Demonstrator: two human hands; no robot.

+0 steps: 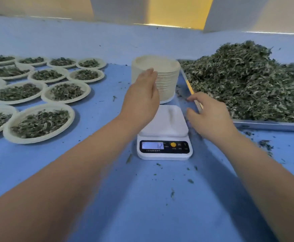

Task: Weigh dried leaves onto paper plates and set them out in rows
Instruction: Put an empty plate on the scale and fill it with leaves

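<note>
Scale [164,131], platform bare: left hand [141,98] open, reaching the plate stack [160,74] just behind it; right hand [210,116] open and empty, beside the leaf heap [247,81] to its right; filled plates [38,123] rowed to its left; step judged fetching a fresh plate, next seating it on the platform.

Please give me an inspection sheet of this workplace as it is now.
Surface: blue table cover, loose leaf bits scattered.
Job's things: scale, platform bare, display lit; stack of empty plates behind it; filled plates in rows at left; leaf pile in metal tray at right.
Clutter: nothing seen beyond the crumbs.
Hands: left hand open by the stack; right hand open at the tray edge.
Cables: nothing seen.
Surroundings: white and yellow panels behind.
</note>
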